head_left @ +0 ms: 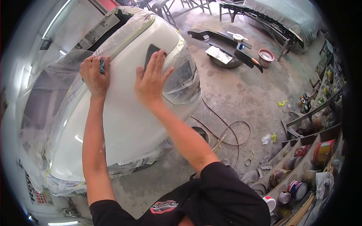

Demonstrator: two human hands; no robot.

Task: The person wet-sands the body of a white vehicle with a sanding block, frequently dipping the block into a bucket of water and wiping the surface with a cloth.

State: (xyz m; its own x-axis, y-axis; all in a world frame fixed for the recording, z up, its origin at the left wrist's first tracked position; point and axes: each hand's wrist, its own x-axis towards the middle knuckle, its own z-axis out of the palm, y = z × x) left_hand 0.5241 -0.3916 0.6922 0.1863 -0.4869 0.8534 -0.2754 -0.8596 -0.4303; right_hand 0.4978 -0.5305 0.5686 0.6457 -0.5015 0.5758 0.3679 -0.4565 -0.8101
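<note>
A pale, whitish car body panel point(120, 94) spreads out in front of me, its edges covered with masking paper and clear plastic film. My left hand point(95, 74) is closed around a crumpled blue-green cloth point(102, 66) at the panel's left side; only part of the cloth shows between thumb and fingers. On the panel's upper right, my right hand point(152, 81) lies flat with thumb and fingers spread. Beneath its fingers is a dark grey sheet point(151, 52) that looks like sandpaper, partly hidden by the hand.
Right of the car, a black bumper part point(222, 46) rests on a low round stand, near a reddish bucket point(266, 56). A hose point(235, 132) coils over the floor. Paint cans point(296, 190) fill the shelves at lower right. A plastic-covered vehicle point(283, 17) stands behind.
</note>
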